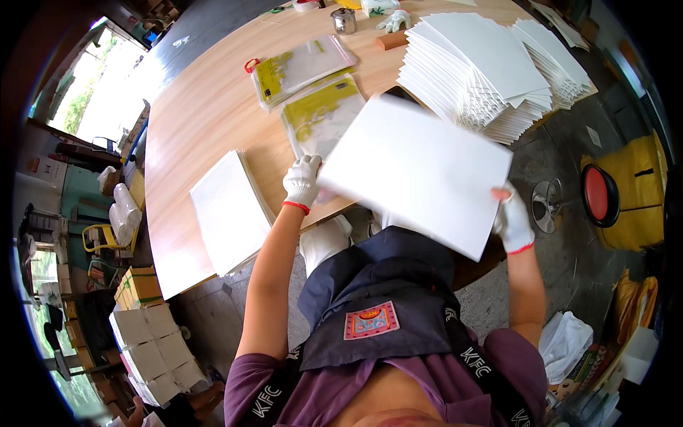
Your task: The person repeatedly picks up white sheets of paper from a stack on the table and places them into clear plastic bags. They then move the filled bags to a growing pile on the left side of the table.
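I hold a large white flat sheet (416, 171) in front of my chest with both hands. My left hand (302, 181), in a white glove with a red cuff, grips its left edge. At the sheet's right edge my right hand (512, 222), gloved the same way, grips it with the thumb on top. The sheet is tilted, above the near edge of the wooden table (206, 107). A fanned stack of the same white sheets (491, 67) lies on the table beyond it. Another neat white stack (228, 210) lies to my left.
Two clear bags with yellow print (320, 114) lie mid-table. A metal cup (343, 20) and a spare glove (395, 20) sit at the far edge. A red stool (601, 193) and yellow bin (637, 188) stand right. White boxes (149, 349) are stacked on the floor left.
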### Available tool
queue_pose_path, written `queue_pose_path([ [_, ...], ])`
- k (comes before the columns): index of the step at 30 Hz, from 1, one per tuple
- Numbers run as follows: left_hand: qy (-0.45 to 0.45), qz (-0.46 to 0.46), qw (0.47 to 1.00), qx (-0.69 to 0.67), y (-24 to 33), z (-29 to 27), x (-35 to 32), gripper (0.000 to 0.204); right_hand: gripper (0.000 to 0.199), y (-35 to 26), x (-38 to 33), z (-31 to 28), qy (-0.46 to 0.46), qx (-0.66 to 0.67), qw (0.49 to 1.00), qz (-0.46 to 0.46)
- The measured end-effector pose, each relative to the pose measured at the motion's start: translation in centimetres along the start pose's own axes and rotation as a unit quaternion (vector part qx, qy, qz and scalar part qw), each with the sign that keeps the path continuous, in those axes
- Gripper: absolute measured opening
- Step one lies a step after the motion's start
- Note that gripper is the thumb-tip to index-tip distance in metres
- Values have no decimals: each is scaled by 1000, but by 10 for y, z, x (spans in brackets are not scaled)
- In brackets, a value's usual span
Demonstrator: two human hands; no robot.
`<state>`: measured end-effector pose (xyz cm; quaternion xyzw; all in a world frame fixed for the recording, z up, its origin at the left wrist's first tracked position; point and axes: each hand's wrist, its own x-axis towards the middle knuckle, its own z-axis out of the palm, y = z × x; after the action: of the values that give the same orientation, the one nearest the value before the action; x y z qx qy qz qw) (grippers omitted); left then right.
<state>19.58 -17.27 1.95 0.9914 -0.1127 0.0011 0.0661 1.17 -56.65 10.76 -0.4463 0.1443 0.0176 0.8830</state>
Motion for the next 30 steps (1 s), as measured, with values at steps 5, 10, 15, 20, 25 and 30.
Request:
queue_pose_path([
  [5, 62, 51, 988, -130, -12, 7, -12, 28, 49, 52, -23, 4, -10, 49, 987, 153],
  [10, 101, 58, 988, -105, -12, 12, -18, 25, 45, 90, -26, -26, -11, 72, 992, 98],
  [15, 93, 23, 988, -124, -11, 7, -14, 18, 44, 90, -17, -20, 22, 61, 995, 76],
  [20, 58, 14, 992, -113, -12, 5, -18, 15, 42, 53, -11, -5, 7, -51, 995, 81],
  [25, 119, 8, 988, -99, -8, 14, -18, 13, 43, 49, -9, -26, 7, -196, 978, 68],
  [30, 151, 21, 981, -118, -19, 18, -25, 10, 53, 36, -13, -16, -19, -43, 996, 80],
])
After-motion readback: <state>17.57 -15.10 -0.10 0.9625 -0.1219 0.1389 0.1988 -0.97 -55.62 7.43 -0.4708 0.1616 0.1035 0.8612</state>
